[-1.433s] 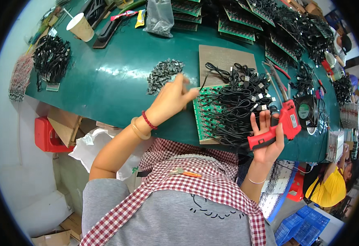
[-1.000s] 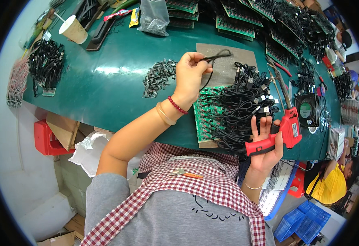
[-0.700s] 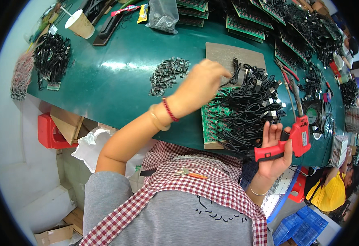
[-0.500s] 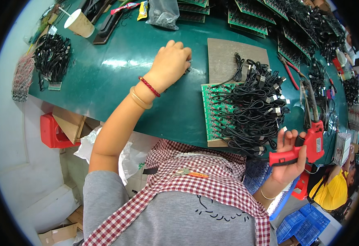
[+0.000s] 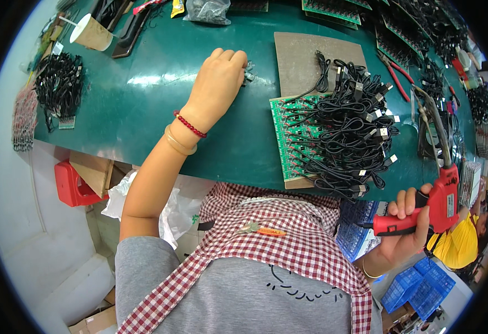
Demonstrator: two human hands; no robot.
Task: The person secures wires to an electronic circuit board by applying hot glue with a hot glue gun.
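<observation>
Upper centre, the left hand (image 5: 217,83) curls over small parts (image 5: 249,73), hold hidden; lower right, the right hand (image 5: 404,232) clasps a red soldering gun (image 5: 443,205).

I count one grey short-sleeved T-shirt (image 5: 244,298), black line print (image 5: 287,289) on front; one burgundy-and-white checked apron (image 5: 235,236) with matching straps (image 5: 163,286), pale trim (image 5: 260,200), orange carrot motif (image 5: 271,231); left wrist (image 5: 200,114), red beaded bracelet (image 5: 190,126), pale bangle (image 5: 178,143); right wrist (image 5: 378,261), thin bangle (image 5: 369,274).

Small parts (image 5: 249,72), brown board (image 5: 299,62) on green table (image 5: 230,161).
</observation>
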